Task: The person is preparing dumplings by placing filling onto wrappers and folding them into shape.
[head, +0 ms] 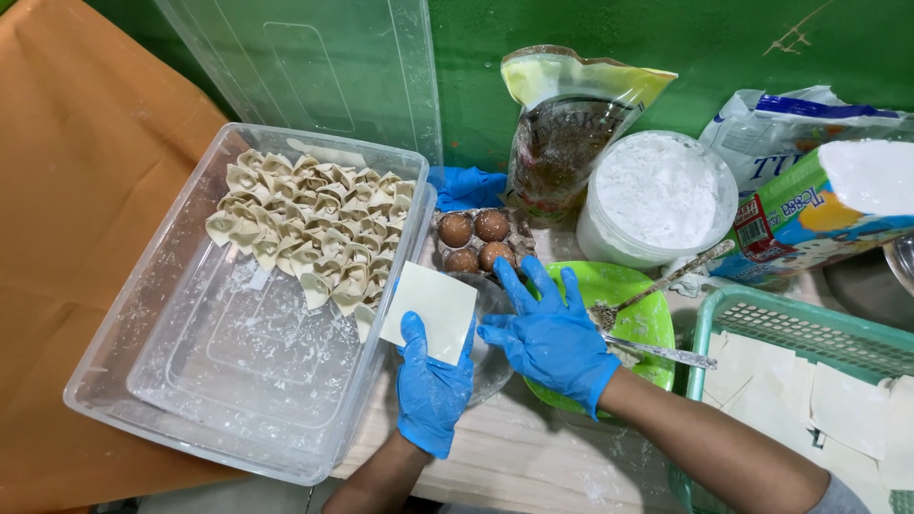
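My left hand [430, 384], in a blue glove, holds a square pale dumpling wrapper [429, 306] flat on its fingers, just right of the clear plastic tub [171, 333]. My right hand [549, 332], also gloved in blue, hovers with spread fingers beside the wrapper, over a small clear bowl [490, 357] and the edge of a green plate [640, 295]. Several folded dumplings [314, 228] fill the far part of the tub.
A fork [657, 286] and a spoon [662, 353] rest on the green plate. Brown eggs [476, 241] sit in a carton behind. A white tub of flour [657, 195], bags, a teal basket [762, 314] with wrappers and a clear lid [314, 67] stand around.
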